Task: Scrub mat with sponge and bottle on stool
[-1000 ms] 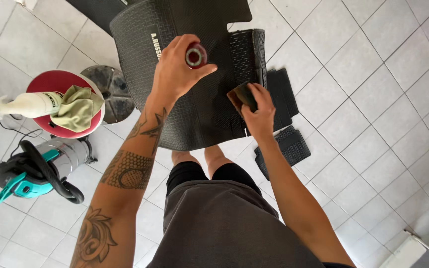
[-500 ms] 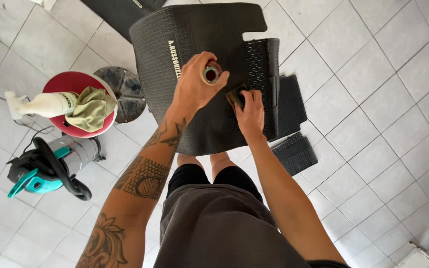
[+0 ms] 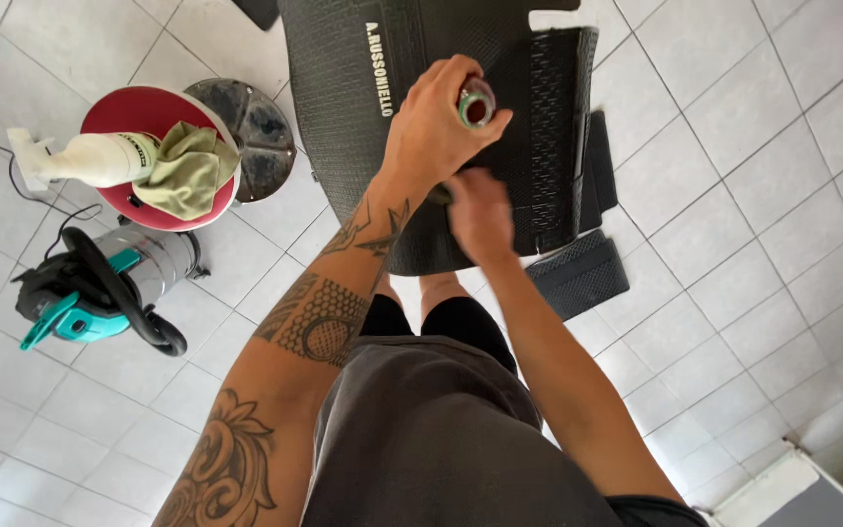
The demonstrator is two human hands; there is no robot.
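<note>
Floor mat (image 3: pixel 412 127), black and ribbed, is up in front of us over the white tiles (image 3: pixel 763 195).
Our right hand (image 3: pixel 478 217) presses against it, blurred, so we cannot tell its grip; just above, our left hand (image 3: pixel 431 127) is curled round a small bottle (image 3: pixel 476 103). Off left sit a vacuum (image 3: pixel 100 288) and a red stool (image 3: pixel 139 117) carrying a spray bottle (image 3: pixel 90 161) and a cloth (image 3: pixel 187 171).

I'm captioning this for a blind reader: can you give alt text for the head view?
Seen from above, a person's left hand holds a small open jar over a black rubber car mat while the blurred right hand presses on it. A vacuum cleaner stands on white floor tiles.
</note>
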